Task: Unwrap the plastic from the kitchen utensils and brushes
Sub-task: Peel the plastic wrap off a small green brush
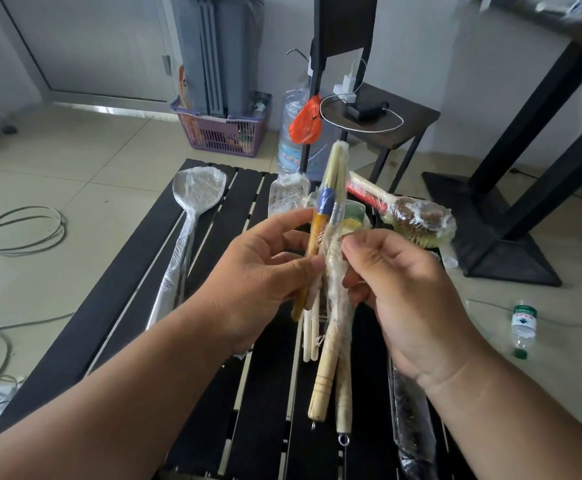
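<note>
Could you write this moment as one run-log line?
step: unwrapping | left hand: grips plastic-wrapped bundle of wooden-handled brushes | right hand: pinches wrap | bundle: above black slatted table

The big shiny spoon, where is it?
In the head view, the plastic-wrapped spoon lies on the left side of the black slatted table, left of the left hand and the brush bundle.

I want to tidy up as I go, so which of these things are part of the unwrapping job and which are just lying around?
Part of the job:
- bundle of brushes, gripped by the left hand and the right hand
- wrapped ladle on the black table
- wrapped scrubbing brush
- wrapped spatula

Just lying about:
- small water bottle on the floor
- purple basket
- orange bag
- cables
</note>
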